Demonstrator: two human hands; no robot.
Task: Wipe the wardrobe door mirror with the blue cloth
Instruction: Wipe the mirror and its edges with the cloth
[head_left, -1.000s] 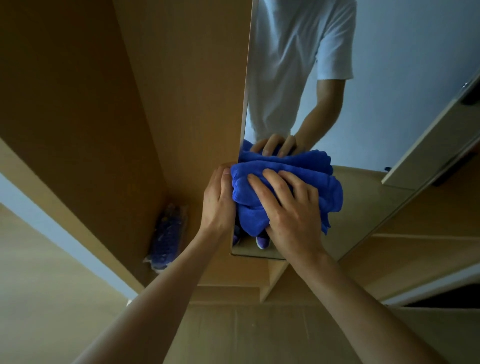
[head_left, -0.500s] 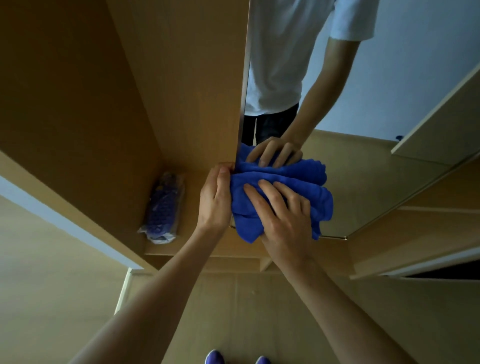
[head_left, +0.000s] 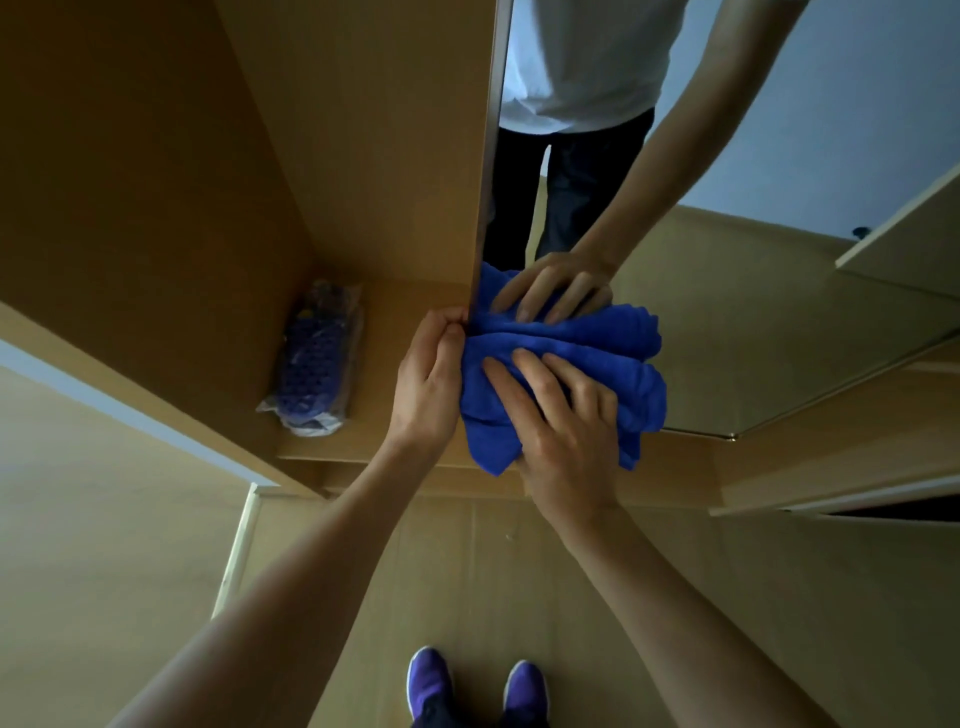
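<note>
Slides blue cloth (head_left: 571, 384) down to bottom of mirror (head_left: 727, 322), right hand (head_left: 561, 431) flat-fingered, left hand (head_left: 428, 379) gripping door edge (head_left: 485, 182); wiping likely nearly finished.

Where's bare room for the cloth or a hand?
Free: mirror glass right of the blue cloth; wardrobe floor between the wrapped bundle and the door edge. Crowded: the door edge, where left hand and right hand meet.

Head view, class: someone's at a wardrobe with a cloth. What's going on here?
A person is wiping the wardrobe door mirror. Their right hand presses a bunched blue cloth with straight fingers against the glass near its lower left corner, while the left hand grips the door edge beside it. A bagged blue item lies inside the open wardrobe.
</note>
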